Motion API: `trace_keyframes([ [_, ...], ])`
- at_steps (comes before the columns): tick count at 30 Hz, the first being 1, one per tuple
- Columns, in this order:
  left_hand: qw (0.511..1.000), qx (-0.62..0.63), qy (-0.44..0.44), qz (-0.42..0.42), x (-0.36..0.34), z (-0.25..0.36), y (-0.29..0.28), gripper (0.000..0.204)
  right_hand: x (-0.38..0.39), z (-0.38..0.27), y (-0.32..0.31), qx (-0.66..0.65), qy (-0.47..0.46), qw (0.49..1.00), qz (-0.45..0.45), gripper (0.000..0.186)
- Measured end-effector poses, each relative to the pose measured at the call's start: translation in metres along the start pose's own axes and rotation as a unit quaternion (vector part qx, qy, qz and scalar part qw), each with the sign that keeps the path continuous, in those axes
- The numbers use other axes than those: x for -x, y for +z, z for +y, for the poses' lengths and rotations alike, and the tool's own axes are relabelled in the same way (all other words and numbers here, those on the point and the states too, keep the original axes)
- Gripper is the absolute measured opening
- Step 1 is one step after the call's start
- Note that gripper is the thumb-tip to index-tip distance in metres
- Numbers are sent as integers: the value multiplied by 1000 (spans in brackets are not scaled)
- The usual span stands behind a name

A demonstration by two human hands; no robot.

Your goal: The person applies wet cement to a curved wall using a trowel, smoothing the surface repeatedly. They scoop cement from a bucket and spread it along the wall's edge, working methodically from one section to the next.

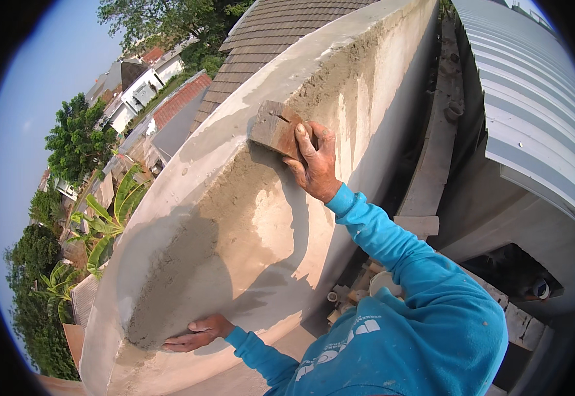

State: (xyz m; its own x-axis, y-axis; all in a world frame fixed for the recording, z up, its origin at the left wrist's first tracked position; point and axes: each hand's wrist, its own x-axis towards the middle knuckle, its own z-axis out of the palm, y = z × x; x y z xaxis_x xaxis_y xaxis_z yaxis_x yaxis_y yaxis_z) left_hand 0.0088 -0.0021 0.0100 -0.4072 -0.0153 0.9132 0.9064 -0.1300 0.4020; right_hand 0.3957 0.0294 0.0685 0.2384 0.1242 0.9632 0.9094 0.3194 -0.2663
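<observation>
My right hand (pixel 316 165) grips a worn wooden block (pixel 271 127), thumb on its near face. The block lies against the upper corner of a plastered wall (pixel 274 218), where the flat top meets the side. Along that corner runs a band of rough, damp-looking grey mortar (pixel 188 254), on both sides of the block. Lower down at the left, my left hand (pixel 203 332) rests on the wall with its fingers stretched out, just under the mortar band, holding nothing. Both arms are in blue sleeves (pixel 393 241).
A narrow plank (pixel 433 165) runs along the gap right of the wall, beneath a corrugated metal roof (pixel 532 99). A pale round container (pixel 385 284) stands below by my body. Beyond the wall are a tiled roof (pixel 281 39), trees and houses much lower down.
</observation>
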Motion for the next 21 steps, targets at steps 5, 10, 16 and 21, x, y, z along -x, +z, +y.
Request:
trace_keyframes([
  [5, 999, -44, 8, 13, 1, -1, 1, 79, -28, 84, -7, 53, 176, 980, 82, 67],
  [10, 999, -50, -2, 6, 12, -8, 5, 76, -12, 127, -13, 53, 295, 948, 106, 61],
  [16, 998, -42, 34, 17, 4, -6, 3, 71, -21, 41, 8, 56, 82, 991, 92, 63],
  [21, 997, -57, 48, 21, 4, -19, -10, 70, -52, 109, 8, 44, 259, 957, 122, 59],
])
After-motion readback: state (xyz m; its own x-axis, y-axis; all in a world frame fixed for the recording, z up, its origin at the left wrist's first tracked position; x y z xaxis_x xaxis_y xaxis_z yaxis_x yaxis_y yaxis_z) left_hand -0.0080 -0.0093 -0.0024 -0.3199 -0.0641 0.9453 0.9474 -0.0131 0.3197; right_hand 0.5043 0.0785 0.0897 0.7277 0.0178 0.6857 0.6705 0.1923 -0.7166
